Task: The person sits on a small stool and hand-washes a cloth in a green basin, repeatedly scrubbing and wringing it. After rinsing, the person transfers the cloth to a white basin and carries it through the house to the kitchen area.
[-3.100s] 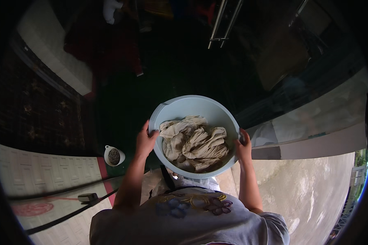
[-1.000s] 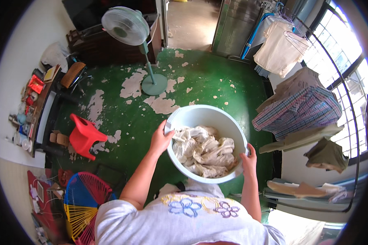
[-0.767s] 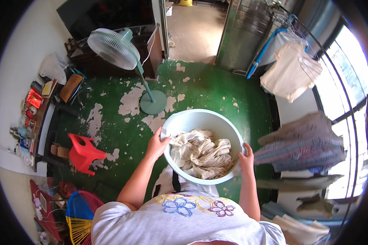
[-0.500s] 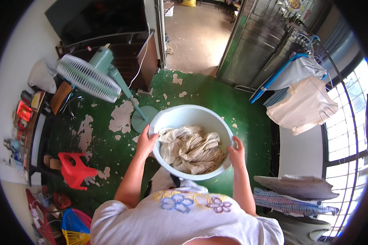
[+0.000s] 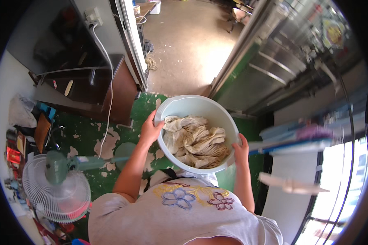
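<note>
A pale blue plastic basin (image 5: 223, 110) is held out in front of my body, slightly tilted. Crumpled off-white, wet-looking cloth (image 5: 196, 141) lies in a heap inside it. My left hand (image 5: 152, 128) grips the rim at the left, thumb over the edge and fingers beneath or outside. On the opposite side my right hand (image 5: 241, 149) is closed round the rim, its lower fingers partly hidden by the basin wall.
A standing fan (image 5: 57, 188) is close on my left. Ahead is a doorway onto a tan floor (image 5: 180, 49), between a dark cabinet (image 5: 120, 92) and a metal door (image 5: 270, 61). Blurred hanging clothes (image 5: 294, 136) are at the right by the window.
I have moved forward with the basin toward the doorway. The fan and hanging clothes have slid back past me, and the doorway looks nearer. Both hands keep their hold.
</note>
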`<state>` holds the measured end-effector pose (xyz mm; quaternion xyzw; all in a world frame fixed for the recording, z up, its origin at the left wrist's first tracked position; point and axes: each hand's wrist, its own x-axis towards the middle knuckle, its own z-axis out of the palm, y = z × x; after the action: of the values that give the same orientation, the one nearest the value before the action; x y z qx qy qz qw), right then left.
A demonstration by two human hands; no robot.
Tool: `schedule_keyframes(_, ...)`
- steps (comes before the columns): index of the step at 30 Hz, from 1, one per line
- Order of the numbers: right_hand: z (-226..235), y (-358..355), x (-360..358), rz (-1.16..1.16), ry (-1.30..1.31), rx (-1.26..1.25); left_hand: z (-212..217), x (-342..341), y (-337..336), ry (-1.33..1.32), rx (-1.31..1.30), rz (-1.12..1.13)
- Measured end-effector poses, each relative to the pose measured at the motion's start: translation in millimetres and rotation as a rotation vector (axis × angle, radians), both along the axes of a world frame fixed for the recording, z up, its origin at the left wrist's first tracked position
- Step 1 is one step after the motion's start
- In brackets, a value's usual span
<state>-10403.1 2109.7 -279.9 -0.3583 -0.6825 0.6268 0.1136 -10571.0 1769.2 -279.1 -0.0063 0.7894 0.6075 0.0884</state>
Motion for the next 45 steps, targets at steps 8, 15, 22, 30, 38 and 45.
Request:
schedule_keyframes(8, 51.5, 65.2, -340.5, 0.217, -0.018, 0.104, 35.4, -239.6, 36.8, 0.001, 0.027, 0.251)
schedule_keyframes(15, 51.2, 99.4, -604.7, 0.248, -0.09, -0.11, 17.0, -493.6, 70.7, 0.107, -0.043, 0.282)
schedule_keyframes(22, 33.6, 187.1, -771.0, 0.016, -0.025, -0.208, 49.9, -731.0, 167.7, -0.064, -0.211, 0.107)
schedule_keyframes(30, 34.6, 292.7, -1063.0, 0.225, -0.016, -0.071, 10.3, -967.9, 251.7, -0.02, -0.116, 0.189)
schedule_keyframes(38, 61.2, 267.9, -1404.6, 0.486, 0.052, -0.035, 55.4, -1184.9, 229.5, -0.156, -0.047, 0.529)
schedule_keyframes(45, 48.1, 216.1, -1627.1, 0.568, 0.035, -0.062, -4.2, -1385.1, 186.3, -0.002, -0.261, 0.686)
